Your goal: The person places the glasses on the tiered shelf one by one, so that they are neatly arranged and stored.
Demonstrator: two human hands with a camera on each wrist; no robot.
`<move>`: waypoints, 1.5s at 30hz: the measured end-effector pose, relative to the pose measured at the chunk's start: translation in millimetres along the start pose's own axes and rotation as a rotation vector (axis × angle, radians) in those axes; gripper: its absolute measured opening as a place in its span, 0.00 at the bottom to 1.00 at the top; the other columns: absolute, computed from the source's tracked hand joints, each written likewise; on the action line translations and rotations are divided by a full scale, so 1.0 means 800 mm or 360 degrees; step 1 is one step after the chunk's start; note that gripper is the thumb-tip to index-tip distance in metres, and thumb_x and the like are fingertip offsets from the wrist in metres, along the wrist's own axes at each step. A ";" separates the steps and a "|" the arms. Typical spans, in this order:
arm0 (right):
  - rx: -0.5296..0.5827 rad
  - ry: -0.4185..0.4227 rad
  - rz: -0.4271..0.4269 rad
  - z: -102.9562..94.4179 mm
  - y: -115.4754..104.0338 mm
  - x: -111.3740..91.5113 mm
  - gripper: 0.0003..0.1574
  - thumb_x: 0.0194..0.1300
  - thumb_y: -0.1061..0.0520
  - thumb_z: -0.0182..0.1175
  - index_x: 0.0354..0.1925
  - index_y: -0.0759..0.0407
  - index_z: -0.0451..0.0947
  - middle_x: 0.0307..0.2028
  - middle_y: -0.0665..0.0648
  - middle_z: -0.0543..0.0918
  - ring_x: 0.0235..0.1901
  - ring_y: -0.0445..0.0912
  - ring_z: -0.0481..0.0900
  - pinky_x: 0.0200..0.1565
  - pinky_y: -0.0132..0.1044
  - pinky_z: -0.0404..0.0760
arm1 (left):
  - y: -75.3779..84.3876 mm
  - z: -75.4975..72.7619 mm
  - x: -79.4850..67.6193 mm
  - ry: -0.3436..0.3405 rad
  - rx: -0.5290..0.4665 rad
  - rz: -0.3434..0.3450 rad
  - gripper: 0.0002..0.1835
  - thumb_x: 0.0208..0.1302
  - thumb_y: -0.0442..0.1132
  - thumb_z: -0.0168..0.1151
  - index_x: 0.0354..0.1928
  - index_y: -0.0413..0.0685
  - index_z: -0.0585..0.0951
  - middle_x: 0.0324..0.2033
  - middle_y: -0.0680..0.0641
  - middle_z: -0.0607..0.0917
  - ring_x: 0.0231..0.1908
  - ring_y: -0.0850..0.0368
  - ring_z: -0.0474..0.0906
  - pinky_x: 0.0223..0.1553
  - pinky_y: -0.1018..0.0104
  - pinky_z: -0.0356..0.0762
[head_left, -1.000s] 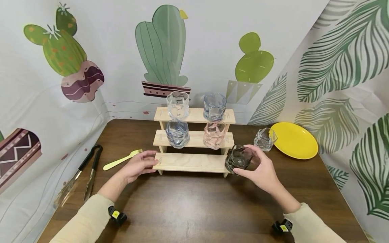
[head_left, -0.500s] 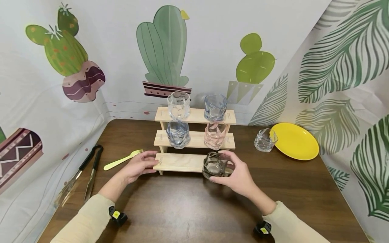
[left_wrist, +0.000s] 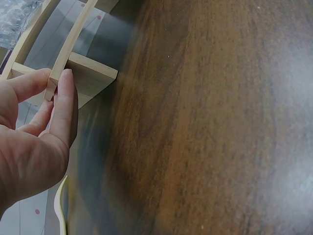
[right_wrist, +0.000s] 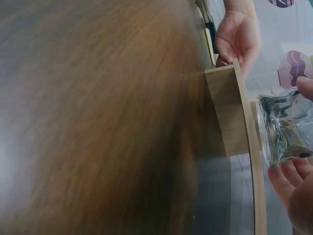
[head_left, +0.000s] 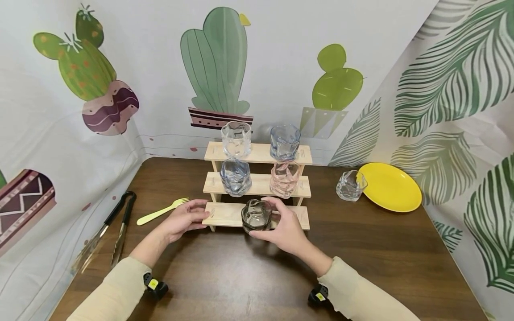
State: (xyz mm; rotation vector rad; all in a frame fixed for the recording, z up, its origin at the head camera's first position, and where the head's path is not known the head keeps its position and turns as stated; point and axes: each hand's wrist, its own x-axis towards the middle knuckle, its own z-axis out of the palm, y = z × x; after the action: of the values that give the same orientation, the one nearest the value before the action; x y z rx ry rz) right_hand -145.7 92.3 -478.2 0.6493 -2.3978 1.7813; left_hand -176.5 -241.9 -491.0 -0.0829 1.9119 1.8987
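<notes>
My right hand [head_left: 287, 227] grips a dark grey glass tumbler [head_left: 256, 215] at the middle of the lowest step of a three-step wooden stand [head_left: 225, 215]. In the right wrist view the tumbler [right_wrist: 286, 125] is close over the step's board, fingers on one side and thumb on the other. My left hand [head_left: 180, 220] pinches the left end of that same step; the left wrist view shows its thumb and fingers on either face of the board [left_wrist: 63, 61]. Blue [head_left: 235, 177] and pink [head_left: 284, 179] tumblers stand on the middle step, clear [head_left: 236, 139] and pale blue [head_left: 285, 141] ones on top.
A clear tumbler [head_left: 351, 185] stands right of the stand, beside a yellow plate [head_left: 391, 187]. Left of the stand lie a yellow-green fork [head_left: 160, 211] and black-handled tongs [head_left: 116, 223]. A printed cloth [head_left: 273, 67] hangs behind the brown table [head_left: 249, 276].
My right hand has carried the dark grey tumbler leftward from the right end of the lowest step to its middle. The left hand stays on the stand's left end.
</notes>
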 end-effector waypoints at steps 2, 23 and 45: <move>0.0047 -0.0011 -0.0015 0.008 0.001 0.004 0.54 0.41 0.56 0.89 0.64 0.55 0.73 0.52 0.57 0.83 0.53 0.49 0.83 0.55 0.40 0.84 | 0.000 0.000 0.000 -0.0001 0.0002 0.0002 0.34 0.72 0.31 0.64 0.74 0.30 0.62 0.50 0.40 0.82 0.43 0.54 0.85 0.48 0.57 0.87; 0.0104 -0.0045 0.0008 0.051 -0.001 0.027 0.57 0.39 0.54 0.89 0.66 0.56 0.72 0.53 0.55 0.84 0.51 0.48 0.85 0.55 0.39 0.84 | -0.003 0.000 0.000 -0.0009 -0.0008 0.0020 0.34 0.73 0.31 0.63 0.74 0.29 0.61 0.49 0.41 0.83 0.43 0.53 0.85 0.50 0.56 0.86; 0.0164 -0.0111 0.0148 0.050 -0.012 0.025 0.61 0.45 0.53 0.87 0.72 0.55 0.65 0.62 0.55 0.79 0.61 0.47 0.78 0.64 0.40 0.77 | -0.003 -0.001 0.001 -0.0011 -0.0018 0.0019 0.34 0.72 0.31 0.63 0.74 0.29 0.61 0.49 0.41 0.82 0.44 0.52 0.85 0.50 0.55 0.86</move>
State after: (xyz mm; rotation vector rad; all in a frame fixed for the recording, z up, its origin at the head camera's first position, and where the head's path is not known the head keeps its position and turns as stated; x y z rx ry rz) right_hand -152.8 47.3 -476.5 0.6304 -2.4317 1.9620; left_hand -176.3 -242.6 -493.5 -0.0689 1.9016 1.9150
